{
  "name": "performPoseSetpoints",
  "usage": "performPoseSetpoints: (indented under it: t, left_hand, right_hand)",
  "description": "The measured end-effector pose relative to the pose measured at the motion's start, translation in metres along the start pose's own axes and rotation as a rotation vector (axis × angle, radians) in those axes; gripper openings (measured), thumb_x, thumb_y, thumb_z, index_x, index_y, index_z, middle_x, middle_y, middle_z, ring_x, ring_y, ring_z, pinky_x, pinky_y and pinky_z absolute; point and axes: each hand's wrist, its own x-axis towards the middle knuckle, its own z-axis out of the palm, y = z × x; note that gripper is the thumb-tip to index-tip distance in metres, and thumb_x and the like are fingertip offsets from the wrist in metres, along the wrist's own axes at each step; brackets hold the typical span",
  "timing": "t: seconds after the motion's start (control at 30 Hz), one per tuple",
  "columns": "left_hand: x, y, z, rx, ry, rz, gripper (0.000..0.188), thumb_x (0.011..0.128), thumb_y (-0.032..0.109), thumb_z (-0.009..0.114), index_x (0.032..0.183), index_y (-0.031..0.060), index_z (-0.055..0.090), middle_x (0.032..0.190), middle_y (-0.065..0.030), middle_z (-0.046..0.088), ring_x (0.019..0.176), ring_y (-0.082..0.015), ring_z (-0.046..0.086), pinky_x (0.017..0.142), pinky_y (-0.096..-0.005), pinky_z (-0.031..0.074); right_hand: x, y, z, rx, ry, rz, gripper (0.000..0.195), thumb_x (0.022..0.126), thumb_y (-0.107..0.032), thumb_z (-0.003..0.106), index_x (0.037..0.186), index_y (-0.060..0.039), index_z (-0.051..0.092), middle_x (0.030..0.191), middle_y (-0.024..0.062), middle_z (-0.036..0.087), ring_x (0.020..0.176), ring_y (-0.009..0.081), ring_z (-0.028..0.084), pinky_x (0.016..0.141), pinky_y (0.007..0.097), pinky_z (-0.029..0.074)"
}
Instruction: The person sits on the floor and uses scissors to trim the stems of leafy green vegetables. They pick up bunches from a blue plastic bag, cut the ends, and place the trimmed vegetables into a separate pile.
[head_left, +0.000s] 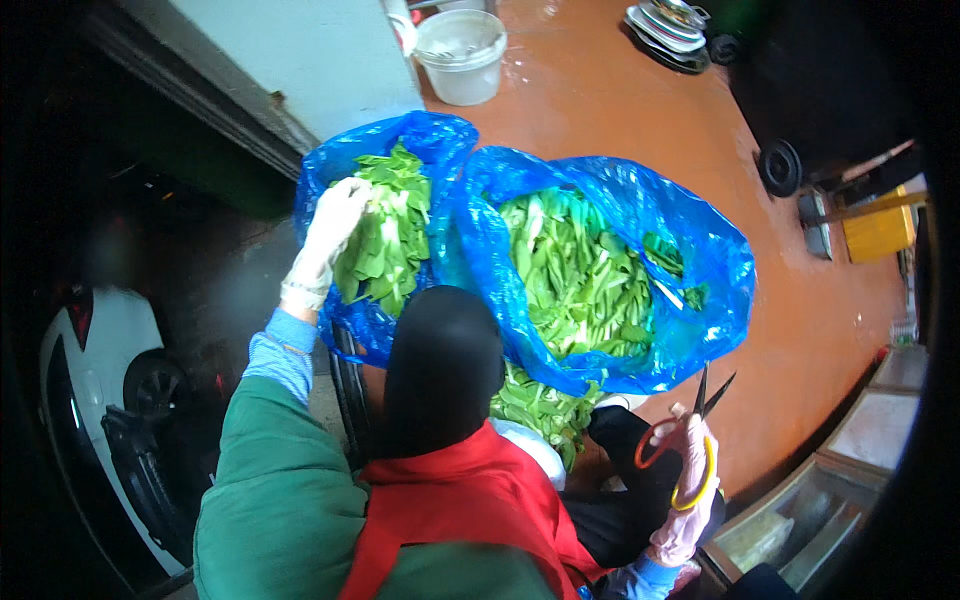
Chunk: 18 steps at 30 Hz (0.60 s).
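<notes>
My left hand (337, 214), in a white glove, reaches into the left blue plastic bag (450, 131). Its curled fingers touch the side of a pile of leafy greens (390, 247); whether they grip a leaf cannot be made out. In a pink glove, my right hand (694, 457) holds scissors (703, 405) low on the right. Their blades point away from me, slightly apart; the handle loops are orange and yellow. Between the hands a wider blue plastic bag (697, 225) holds many cut green leaves (577, 277). More leafy greens (544, 409) lie just below that bag, near my lap.
A dark rounded shape (446, 367) covers part of the view before me. Beyond the bags stands a translucent plastic bucket (465, 64) beside a pale wall (315, 52). Stacked dishes (671, 30) sit on the orange floor (600, 97). A white car (105, 360) is at left.
</notes>
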Motion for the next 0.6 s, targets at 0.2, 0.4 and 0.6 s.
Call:
performPoseSetpoints:
  t: [0.2, 0.4, 0.6]
  left_hand:
    - [-0.019, 0.088, 0.068, -0.305, -0.483, 0.169, 0.030, 0.093, 0.025, 0.049, 0.109, 0.0017, 0.060, 0.093, -0.0077, 0.064, 0.083, -0.0146, 0.062, 0.076, -0.0260, 0.048]
    - [0.007, 0.089, 0.188, -0.041, -0.860, 0.288, 0.026, 0.089, 0.024, 0.052, 0.098, 0.0014, 0.061, 0.084, -0.0079, 0.064, 0.077, -0.0142, 0.061, 0.073, -0.0268, 0.048]
    - [0.039, 0.051, 0.260, 0.598, -0.496, 0.231, 0.038, 0.089, 0.032, 0.037, 0.092, 0.0050, 0.065, 0.092, -0.0223, 0.063, 0.085, -0.0397, 0.060, 0.075, -0.0464, 0.047]
  right_hand:
    - [0.028, -0.020, -0.005, -0.049, -0.013, -0.079, 0.036, 0.094, -0.028, 0.045, 0.109, 0.0015, 0.059, 0.079, 0.0080, 0.063, 0.075, 0.0184, 0.061, 0.072, 0.0290, 0.047]
    - [0.022, -0.023, 0.003, -0.050, -0.037, -0.037, 0.031, 0.095, -0.026, 0.046, 0.103, 0.0019, 0.057, 0.083, 0.0073, 0.062, 0.077, 0.0151, 0.058, 0.075, 0.0265, 0.045]
    - [0.025, -0.020, -0.004, -0.149, -0.002, 0.048, 0.029, 0.095, -0.022, 0.046, 0.111, 0.0013, 0.054, 0.082, 0.0084, 0.064, 0.077, 0.0159, 0.060, 0.075, 0.0272, 0.046]
